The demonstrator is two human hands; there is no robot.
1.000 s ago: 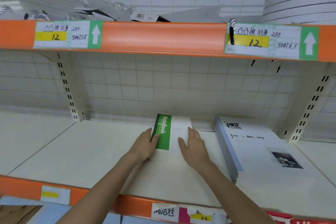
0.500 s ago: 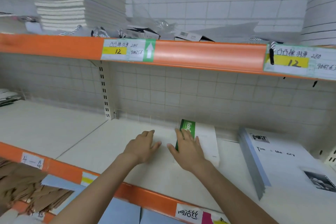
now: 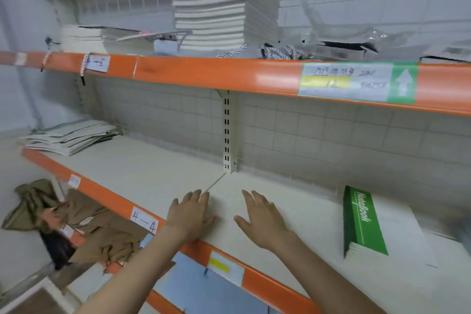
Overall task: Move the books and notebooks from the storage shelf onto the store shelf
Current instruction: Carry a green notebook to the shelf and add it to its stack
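The store shelf (image 3: pixel 158 176) runs wide and pale from the left wall to the right edge of the view, fronted by an orange lip that slants down toward the lower right. A slotted upright (image 3: pixel 226 132) rises from the seam between two shelf boards, against a wire grid back panel. Above it the upper shelf (image 3: pixel 204 71) carries a tall stack of white books (image 3: pixel 224 5) near the middle, a lower pile of white books (image 3: pixel 84 37) to its left, and loose cords and plastic wrapping to the right.

The green-spined notebook stack (image 3: pixel 369 224) lies flat on the store shelf at the right, its "NoteBook" spine facing left. It sits well apart from both hands, with bare shelf surface between it and the right hand (image 3: pixel 262 222).

Both hands are empty, fingers spread and straight, palms down over the front part of the shelf. The left hand (image 3: pixel 190 214) is just inside the orange lip, its fingertips by the board seam; the right hand is beside it, a clear gap between them. Whether the palms touch the surface cannot be told.

Left of the hands the shelf lies bare as far as a fanned pile of thin booklets (image 3: pixel 68 136) at the far left end. A white label (image 3: pixel 144 219) marked "4—4" sits on the lip just left of the left wrist. Below the shelf hang crumpled brown paper bags (image 3: pixel 84 222).
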